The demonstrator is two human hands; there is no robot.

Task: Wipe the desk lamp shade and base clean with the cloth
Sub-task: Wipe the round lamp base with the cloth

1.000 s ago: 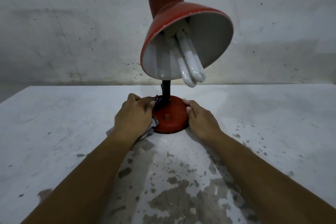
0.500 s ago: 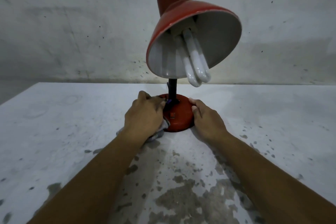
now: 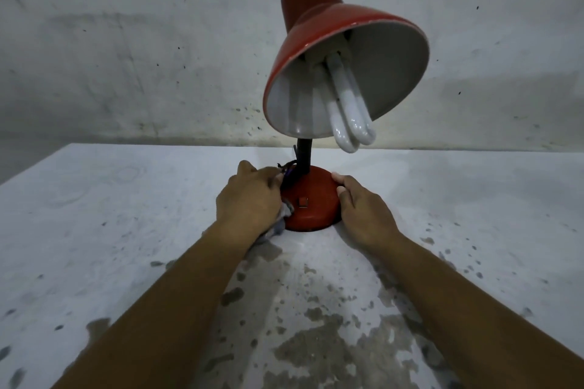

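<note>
A red desk lamp stands on the table. Its round red base (image 3: 316,199) has a small square switch on top, and a black stem rises from it. The red shade (image 3: 316,28) tilts toward me, white inside, with a white tube bulb (image 3: 347,110) hanging out. My left hand (image 3: 249,199) grips a crumpled grey cloth (image 3: 279,226) against the base's left side, near the stem. Most of the cloth is hidden under that hand. My right hand (image 3: 363,208) holds the base's right edge, fingers curved round the rim.
The table (image 3: 126,215) is white with worn grey patches toward me. A stained grey wall (image 3: 126,57) runs close behind the lamp. A dark cord end (image 3: 289,166) shows beside the stem.
The view has shifted, so the lamp sits further right in the frame. My left hand with the cloth has stayed on the base's left side. My right hand keeps its hold.
</note>
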